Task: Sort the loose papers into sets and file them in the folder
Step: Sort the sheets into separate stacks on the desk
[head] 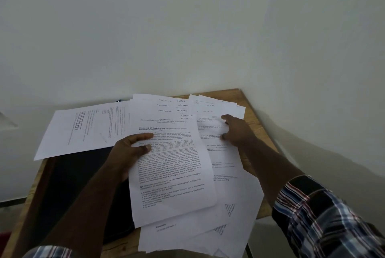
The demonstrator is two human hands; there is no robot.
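The left hand (133,149) pinches the near-left edge of a fanned set of printed sheets (170,166), thumb on top and the other fingers curled out of sight beneath, so that the set is lifted and tilted over the desk. The handwritten section labels (184,109) step up its top edge, one per sheet, which suggests that these pages are already gathered in order.

The wooden table (253,99) sits in a corner of pale walls and carries everything. Across its left half lies the dark folder (79,184), flat and closed as far as can be told, with nothing visibly filed in it. Over the right half spreads the loose pile of papers (233,195), overlapping at odd angles and running past the near table edge. A separate sheet with a small grid (87,130) lies sideways at the far left, partly over the folder's top.

The right hand (235,130) reaches into the far part of the loose pile with its fingers bent onto a page; whether it pinches that page or only presses it I cannot tell.

My judgement is that the sorting is partly done: one set is in hand, much of the pile is unsorted, and filing has not yet started.
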